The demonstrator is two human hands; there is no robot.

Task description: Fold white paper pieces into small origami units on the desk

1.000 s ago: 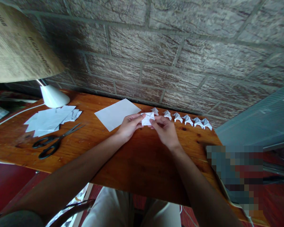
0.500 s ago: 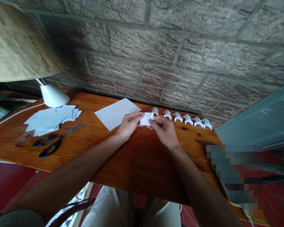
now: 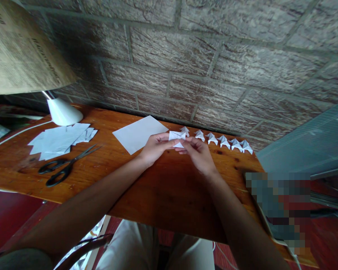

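Between my two hands, above the wooden table, is a small folded white paper with creases across its face. My left hand pinches its left and lower edge, the thumb lying along the front. On the right side my right hand grips it, with the thumb at the lower right corner and the fingers behind. Just beyond my hands, a row of several folded paper figures stands along the wall side. A flat white sheet of paper lies behind my left hand.
At the left are a pile of cut paper pieces, black-handled scissors and a lamp with a printed shade. The wooden table runs along a brick wall. A blurred-out object sits at the right edge.
My left thumb has slid from the paper's upper edge down to its lower edge. The folded paper has shifted slightly right and up, with both hands still on it.
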